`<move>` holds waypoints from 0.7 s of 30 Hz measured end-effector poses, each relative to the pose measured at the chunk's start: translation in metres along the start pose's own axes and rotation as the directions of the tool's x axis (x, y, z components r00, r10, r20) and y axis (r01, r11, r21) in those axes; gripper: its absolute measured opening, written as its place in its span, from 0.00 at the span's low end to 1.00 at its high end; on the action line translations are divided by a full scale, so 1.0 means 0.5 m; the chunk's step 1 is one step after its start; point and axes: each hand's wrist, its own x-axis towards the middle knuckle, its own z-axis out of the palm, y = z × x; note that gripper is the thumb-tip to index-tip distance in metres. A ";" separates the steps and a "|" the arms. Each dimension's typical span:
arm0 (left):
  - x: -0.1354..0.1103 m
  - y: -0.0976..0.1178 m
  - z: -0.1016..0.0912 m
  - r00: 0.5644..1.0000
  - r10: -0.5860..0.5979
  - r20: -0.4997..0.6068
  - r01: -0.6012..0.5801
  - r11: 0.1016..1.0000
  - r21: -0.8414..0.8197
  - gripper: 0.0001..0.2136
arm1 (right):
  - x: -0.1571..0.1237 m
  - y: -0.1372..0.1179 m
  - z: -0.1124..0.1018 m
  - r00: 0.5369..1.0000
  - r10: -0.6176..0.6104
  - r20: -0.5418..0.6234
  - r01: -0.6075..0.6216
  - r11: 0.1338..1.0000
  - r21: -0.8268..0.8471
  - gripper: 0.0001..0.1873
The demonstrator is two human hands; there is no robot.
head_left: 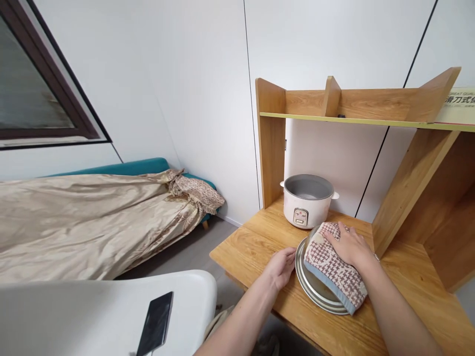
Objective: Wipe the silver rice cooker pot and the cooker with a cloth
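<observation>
While the right hand presses flat, fingers spread, on a checked dishcloth over a metal lid on the tabletop, the left hand steadies the lid's rim, fingers curled, likely against sliding. An open rice cooker stands just behind.

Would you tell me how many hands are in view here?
2: the left hand touches the metal lid's left rim; the right hand presses the patterned cloth onto it.

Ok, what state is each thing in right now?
Rice cooker: open, no lid on, upright.
Metal lid: flat on the desk.
Cloth: draped over the lid.
Right hand: pressed flat on the cloth.
Left hand: at the lid's rim.
Phone: screen dark.
</observation>
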 end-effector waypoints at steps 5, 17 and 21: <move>0.003 0.004 0.008 0.999 -0.046 0.011 0.045 0.996 0.079 0.18 | 0.004 0.006 -0.002 1.000 0.011 -0.001 -0.011 1.000 0.023 0.50; -0.024 -0.033 0.091 0.999 -0.044 0.025 0.043 0.998 0.047 0.14 | -0.001 0.011 -0.041 0.999 -0.038 -0.038 0.039 0.999 0.033 0.40; -0.067 -0.010 0.102 0.991 0.132 0.033 -0.133 0.989 0.056 0.12 | -0.011 0.012 -0.066 0.991 -0.039 -0.132 0.045 0.998 0.044 0.32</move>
